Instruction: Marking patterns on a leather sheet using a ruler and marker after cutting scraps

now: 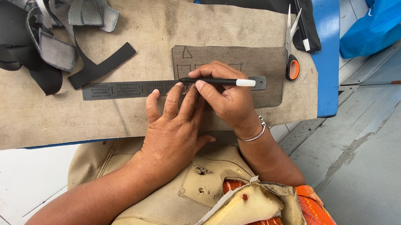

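Your left hand (173, 128) lay open, fingertips pinning the metal ruler (129, 89) onto the grey leather piece (262, 62). Your right hand (225, 95) pinched a black pen (222, 81), tip against the ruler's edge just above your left fingertips.

Ruler (129, 89) lies across the cloth (34, 118); leather piece (258, 62) beneath its 3 o'clock end. Scissors (291, 46) at 3 o'clock of the piece; scraps (43, 38) at 10 o'clock.
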